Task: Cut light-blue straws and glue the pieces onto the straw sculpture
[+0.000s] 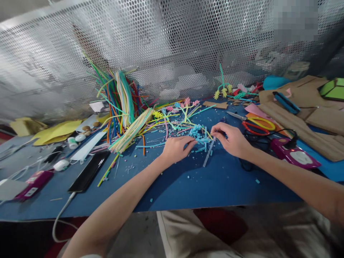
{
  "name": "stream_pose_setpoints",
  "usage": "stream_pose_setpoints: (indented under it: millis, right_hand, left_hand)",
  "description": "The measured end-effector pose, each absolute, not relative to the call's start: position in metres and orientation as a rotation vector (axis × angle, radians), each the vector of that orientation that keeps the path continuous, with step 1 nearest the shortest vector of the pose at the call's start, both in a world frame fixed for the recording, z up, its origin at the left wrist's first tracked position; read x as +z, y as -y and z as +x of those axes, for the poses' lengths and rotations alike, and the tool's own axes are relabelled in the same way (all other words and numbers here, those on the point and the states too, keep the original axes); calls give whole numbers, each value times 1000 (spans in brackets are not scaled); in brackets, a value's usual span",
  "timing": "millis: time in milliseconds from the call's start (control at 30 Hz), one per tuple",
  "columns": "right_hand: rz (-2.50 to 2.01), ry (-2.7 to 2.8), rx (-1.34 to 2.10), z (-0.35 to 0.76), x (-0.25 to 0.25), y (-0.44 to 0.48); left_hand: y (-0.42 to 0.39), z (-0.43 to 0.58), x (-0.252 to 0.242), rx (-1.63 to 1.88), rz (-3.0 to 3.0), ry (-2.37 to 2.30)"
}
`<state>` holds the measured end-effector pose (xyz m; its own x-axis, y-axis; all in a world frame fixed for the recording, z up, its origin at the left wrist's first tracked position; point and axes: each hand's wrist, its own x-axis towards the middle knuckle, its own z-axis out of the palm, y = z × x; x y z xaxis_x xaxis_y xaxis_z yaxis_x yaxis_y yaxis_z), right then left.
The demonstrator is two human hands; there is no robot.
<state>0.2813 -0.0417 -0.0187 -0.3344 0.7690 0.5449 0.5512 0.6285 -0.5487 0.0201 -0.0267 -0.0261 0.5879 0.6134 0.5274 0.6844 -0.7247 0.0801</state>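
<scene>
Cluster of blue pieces [198,132], indistinct at left hand [175,148]

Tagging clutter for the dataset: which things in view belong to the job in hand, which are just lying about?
Likely job:
- blue fuzzy pieces by the left hand and right hand
- multicoloured stem bundle
- scissors, probably; not in either hand

Likely lying about:
- black phone
- white case
- yellow sheets

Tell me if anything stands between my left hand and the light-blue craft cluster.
Nothing visible does. Your left hand is at the left edge of the light-blue craft cluster; whether it grips is unclear.
</scene>
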Motion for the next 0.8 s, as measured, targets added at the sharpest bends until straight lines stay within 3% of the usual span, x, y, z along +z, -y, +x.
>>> stream_pose_setpoints:
  millis: [800]
  right_hand:
    - [-1123, 2021, 459, 286, -27, 43]
  left_hand:
    - [27, 21, -25, -864, -2677, 1062]
